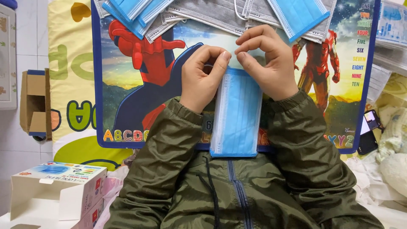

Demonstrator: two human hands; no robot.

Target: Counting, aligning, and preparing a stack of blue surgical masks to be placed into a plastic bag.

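Hands meet at the far end of a stack of blue face masks (235,114), which lies lengthwise on a colourful picture board (127,89) across the person's lap, its near end hanging just over the board's near edge above the olive jacket (237,191). The left hand (202,76) has thumb and forefinger pinched together on the far left corner of the stack, the other fingers curled in. The right hand (267,61) mirrors it, fingertips pressed down on the far right corner, knuckles bent. The two forefingers sit just beside each other, almost touching, right over the stack's far edge.

Along the far side of the board a loose row of masks fans out: blue ones (135,12) at the left, grey ones (212,15) in the middle, another blue one (299,15) at the right, overlapping one another. Down at near left an open white cardboard box (59,191) with a printed lid stands beside the left sleeve. At far left a small brown and blue carton (36,104) rests against a yellow mat (68,63). Off to the right a dark phone (368,131) lies by crumpled white wrapping (394,135).
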